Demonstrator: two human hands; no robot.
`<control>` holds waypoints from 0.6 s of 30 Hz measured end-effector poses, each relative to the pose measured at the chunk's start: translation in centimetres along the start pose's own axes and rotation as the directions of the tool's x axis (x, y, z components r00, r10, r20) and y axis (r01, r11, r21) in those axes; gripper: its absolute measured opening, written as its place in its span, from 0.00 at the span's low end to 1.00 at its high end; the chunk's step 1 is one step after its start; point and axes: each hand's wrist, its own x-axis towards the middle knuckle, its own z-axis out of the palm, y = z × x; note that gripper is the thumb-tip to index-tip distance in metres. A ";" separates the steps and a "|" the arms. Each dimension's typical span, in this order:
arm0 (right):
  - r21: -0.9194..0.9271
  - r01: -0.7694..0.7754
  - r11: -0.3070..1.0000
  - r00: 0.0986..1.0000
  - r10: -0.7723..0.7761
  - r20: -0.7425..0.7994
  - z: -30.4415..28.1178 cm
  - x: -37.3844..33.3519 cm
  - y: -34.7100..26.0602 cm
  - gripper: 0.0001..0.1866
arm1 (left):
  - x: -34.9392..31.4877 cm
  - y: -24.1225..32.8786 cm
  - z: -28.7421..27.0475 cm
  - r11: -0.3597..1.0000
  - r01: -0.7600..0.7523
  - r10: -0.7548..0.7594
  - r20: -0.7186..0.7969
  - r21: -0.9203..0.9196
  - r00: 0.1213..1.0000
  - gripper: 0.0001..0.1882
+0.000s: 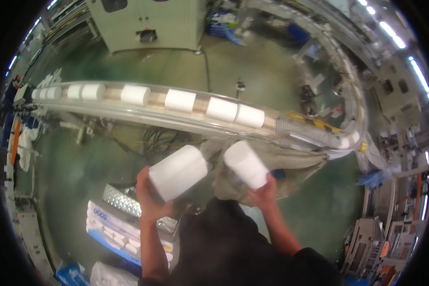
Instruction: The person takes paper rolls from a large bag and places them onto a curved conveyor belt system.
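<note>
In my left hand (151, 196) is a large white paper roll (178, 172), gripped at its lower left end and tilted up to the right. My right hand (264, 192) grips a second white paper roll (246, 164) by its lower right end, and this one leans up to the left. Both rolls are held in the air, apart from each other, on the near side of a conveyor (157, 114). Along its belt lie several more white rolls (180, 100), some touching and some with gaps between them.
A grey cloth sheet (300, 167) hangs under the conveyor's right part. Below my left hand stands a white and blue printed package (100, 228) of rolls beside a shiny metal tread plate (121, 200). Dark cables (159, 143) lie on the green floor. A pale machine cabinet (148, 24) stands beyond the conveyor.
</note>
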 end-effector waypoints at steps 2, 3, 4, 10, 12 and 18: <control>0.129 0.007 0.992 0.993 -0.022 0.117 0.3 1.4 -3.1 0.29 | 1.6 -0.3 0.2 0.955 -0.191 0.186 0.047 0.225 0.981 0.54; 0.240 0.000 0.971 0.968 -0.061 0.245 0.5 2.0 -5.2 0.31 | 2.6 0.0 0.6 0.941 -0.225 0.218 0.059 0.253 0.974 0.54; 0.232 0.036 0.972 0.931 -0.117 0.346 2.5 1.9 -7.3 0.38 | 3.6 0.4 1.1 0.924 -0.263 0.253 0.071 0.277 0.965 0.53; -0.230 0.174 0.958 0.906 -0.064 0.420 9.7 4.1 -6.2 0.47 | 8.0 2.5 8.1 0.908 -0.255 0.237 0.095 0.332 0.967 0.47; -0.316 0.186 0.930 0.927 -0.059 0.370 10.3 6.9 -4.3 0.47 | 6.9 2.4 8.3 0.933 -0.082 0.018 0.182 0.349 0.983 0.48; -0.424 0.251 0.870 0.966 -0.200 0.162 1.3 11.4 -10.3 0.43 | 0.8 -0.9 5.9 0.888 0.329 -0.358 0.034 0.322 0.933 0.52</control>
